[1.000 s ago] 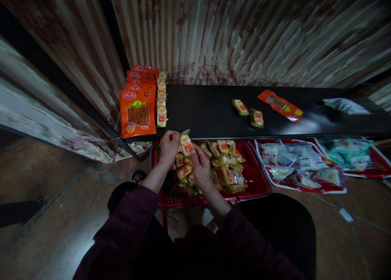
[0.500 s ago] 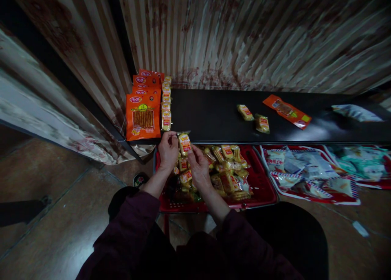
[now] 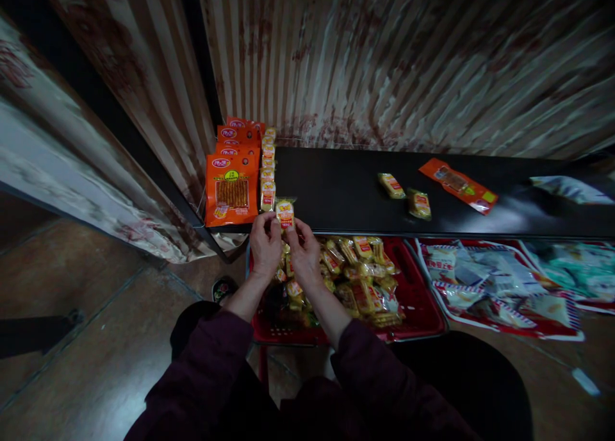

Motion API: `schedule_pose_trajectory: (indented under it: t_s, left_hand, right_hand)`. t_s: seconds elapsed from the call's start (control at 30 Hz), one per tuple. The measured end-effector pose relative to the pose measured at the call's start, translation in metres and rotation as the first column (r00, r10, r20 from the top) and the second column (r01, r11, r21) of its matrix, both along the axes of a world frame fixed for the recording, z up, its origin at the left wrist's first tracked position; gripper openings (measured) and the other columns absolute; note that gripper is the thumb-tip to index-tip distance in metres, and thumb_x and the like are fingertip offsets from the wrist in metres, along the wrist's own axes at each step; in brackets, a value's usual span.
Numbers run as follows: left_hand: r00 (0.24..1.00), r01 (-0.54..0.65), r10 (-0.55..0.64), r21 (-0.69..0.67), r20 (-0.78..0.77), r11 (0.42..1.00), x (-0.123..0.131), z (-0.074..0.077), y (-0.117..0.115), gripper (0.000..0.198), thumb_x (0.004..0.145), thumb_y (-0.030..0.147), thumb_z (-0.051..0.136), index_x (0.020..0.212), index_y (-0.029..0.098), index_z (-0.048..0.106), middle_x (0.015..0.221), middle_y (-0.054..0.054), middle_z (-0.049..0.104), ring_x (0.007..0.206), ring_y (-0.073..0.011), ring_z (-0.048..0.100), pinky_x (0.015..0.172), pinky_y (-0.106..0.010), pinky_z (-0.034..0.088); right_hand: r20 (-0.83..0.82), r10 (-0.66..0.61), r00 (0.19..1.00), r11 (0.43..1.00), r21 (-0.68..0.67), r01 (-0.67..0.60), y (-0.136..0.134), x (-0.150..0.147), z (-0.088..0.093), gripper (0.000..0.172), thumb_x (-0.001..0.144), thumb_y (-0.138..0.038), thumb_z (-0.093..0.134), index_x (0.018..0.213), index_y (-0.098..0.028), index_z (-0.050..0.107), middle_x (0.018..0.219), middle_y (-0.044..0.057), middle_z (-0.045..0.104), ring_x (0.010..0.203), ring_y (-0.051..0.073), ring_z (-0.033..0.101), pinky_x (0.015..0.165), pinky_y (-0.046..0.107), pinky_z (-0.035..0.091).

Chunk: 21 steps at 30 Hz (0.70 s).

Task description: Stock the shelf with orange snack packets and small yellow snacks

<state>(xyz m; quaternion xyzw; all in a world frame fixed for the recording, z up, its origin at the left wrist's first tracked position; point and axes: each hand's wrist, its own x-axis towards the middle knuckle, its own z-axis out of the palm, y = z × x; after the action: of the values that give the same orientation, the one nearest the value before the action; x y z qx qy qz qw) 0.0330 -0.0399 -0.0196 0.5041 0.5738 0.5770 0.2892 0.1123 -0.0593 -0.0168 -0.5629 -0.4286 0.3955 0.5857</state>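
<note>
Left hand (image 3: 264,241) and right hand (image 3: 302,247) each pinch one small snack packet (image 3: 285,213), centre frame at the black shelf (image 3: 336,184) edge. Packet: yellow wrapper, red-orange label, clear crimped top, held upright.

An orange packet (image 3: 458,185) and two small snacks (image 3: 405,195) lie on the black shelf (image 3: 336,184).

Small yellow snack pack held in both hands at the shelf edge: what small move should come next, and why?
Probably set the snack pack down on the black shelf, at the near end of the row of yellow packs. Both hands hold it just in front of that row.
</note>
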Motion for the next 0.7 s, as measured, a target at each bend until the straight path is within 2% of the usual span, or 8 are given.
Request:
schedule_pose_trajectory:
  t_s: [0.2,0.37,0.57,0.7]
  left_hand:
    - [0.997,-0.073,0.073,0.027,-0.006,0.997,-0.008,0.008,0.005,0.016,0.087,0.026,0.047,0.097,0.018,0.056,0.098,-0.007,0.065,0.091,-0.0160,0.060,0.084,-0.030,0.046]
    - [0.985,-0.104,0.112,0.061,-0.128,0.993,-0.015,0.009,0.012,0.016,0.088,0.027,0.046,0.097,0.019,0.057,0.099,-0.006,0.065,0.095,-0.0168,0.060,0.087,-0.032,0.045]
    - [0.960,-0.121,0.126,0.033,-0.250,0.992,-0.017,0.010,0.016,0.020,0.086,0.021,0.046,0.101,0.018,0.058,0.102,-0.009,0.065,0.096,-0.0194,0.059,0.088,-0.035,0.045]
    - [0.916,-0.127,0.135,0.047,-0.379,0.991,-0.018,0.014,0.015,0.023,0.086,0.019,0.045,0.104,0.017,0.060,0.102,-0.010,0.066,0.096,-0.0215,0.058,0.088,-0.037,0.042]
  right_hand:
    - [0.088,-0.001,0.996,0.999,0.049,-0.004,0.014,-0.010,0.000,0.036,0.082,-0.044,0.057,0.106,-0.018,0.062,0.104,0.009,0.068,0.093,0.020,0.063,0.087,0.037,0.050]
    - [0.197,0.001,0.980,0.997,0.070,-0.015,0.026,-0.014,-0.005,0.034,0.084,-0.041,0.055,0.108,-0.018,0.061,0.105,0.008,0.069,0.092,0.019,0.063,0.089,0.035,0.049]
    - [0.227,0.021,0.974,0.998,0.050,-0.033,0.036,-0.017,-0.006,0.032,0.083,-0.038,0.054,0.107,-0.018,0.061,0.103,0.009,0.069,0.089,0.019,0.064,0.085,0.035,0.050]
    - [0.254,0.015,0.967,0.998,0.050,-0.029,0.037,-0.018,-0.005,0.032,0.084,-0.038,0.053,0.107,-0.017,0.061,0.103,0.009,0.069,0.089,0.019,0.064,0.085,0.035,0.050]
